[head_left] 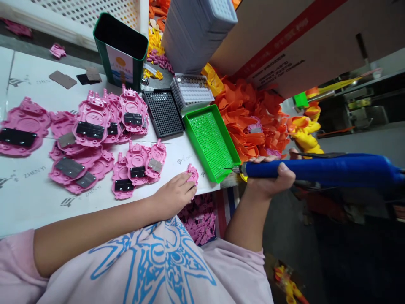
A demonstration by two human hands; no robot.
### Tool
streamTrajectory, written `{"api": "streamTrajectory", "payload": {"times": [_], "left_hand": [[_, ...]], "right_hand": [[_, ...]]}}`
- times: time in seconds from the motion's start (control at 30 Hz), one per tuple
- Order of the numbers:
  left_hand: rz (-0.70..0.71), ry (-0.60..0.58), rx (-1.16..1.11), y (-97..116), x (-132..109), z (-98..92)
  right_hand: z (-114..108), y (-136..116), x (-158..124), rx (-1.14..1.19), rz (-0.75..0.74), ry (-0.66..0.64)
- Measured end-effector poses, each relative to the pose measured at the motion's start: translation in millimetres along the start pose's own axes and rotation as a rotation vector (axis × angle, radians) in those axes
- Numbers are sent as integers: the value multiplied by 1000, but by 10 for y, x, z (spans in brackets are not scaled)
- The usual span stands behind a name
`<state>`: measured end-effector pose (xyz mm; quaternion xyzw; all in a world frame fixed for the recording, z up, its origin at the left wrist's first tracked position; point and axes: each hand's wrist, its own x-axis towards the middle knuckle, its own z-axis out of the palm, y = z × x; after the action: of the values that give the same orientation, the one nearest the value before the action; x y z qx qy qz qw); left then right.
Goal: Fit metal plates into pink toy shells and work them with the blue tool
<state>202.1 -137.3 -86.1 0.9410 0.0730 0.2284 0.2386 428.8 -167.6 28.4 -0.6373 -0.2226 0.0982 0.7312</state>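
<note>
My right hand (268,179) is wrapped round a blue electric screwdriver (332,171), held nearly level. Its thin bit reaches over the near end of a green tray (210,143) with a grid of small holes. At the table's edge, my left hand (177,194) grips a pink plastic housing (192,175), partly hidden under the fingers. To the left lie several pink housings (137,162) with black or grey plates screwed on, some stacked on each other. A black perforated tray (163,113) rests beyond the green one.
A dark green bin (122,55) stands behind the housings, near loose plates (62,79). White trays (193,90) and a tall grey stack (196,33) are at the back. Orange parts (253,114) pile up beside a large carton (268,46). More pink parts (199,219) lie below the table edge.
</note>
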Motion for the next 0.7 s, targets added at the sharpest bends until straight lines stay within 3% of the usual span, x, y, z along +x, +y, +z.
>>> {"api": "streamTrajectory", "payload": {"times": [0.1,0.17,0.43,0.7], "left_hand": [[-7,-22,-18,2,2,-11],[-8,-16,-27,4,3,-14],[3,28,15,4,5,4],[18,39,31,4,32,-17]], "right_hand": [[92,-123,-110,106,-124,-33],[170,-162,-213,162,-132,-112],[447,-11,-522,138,-47,-363],[483,123,-558,214,-14,-371]]}}
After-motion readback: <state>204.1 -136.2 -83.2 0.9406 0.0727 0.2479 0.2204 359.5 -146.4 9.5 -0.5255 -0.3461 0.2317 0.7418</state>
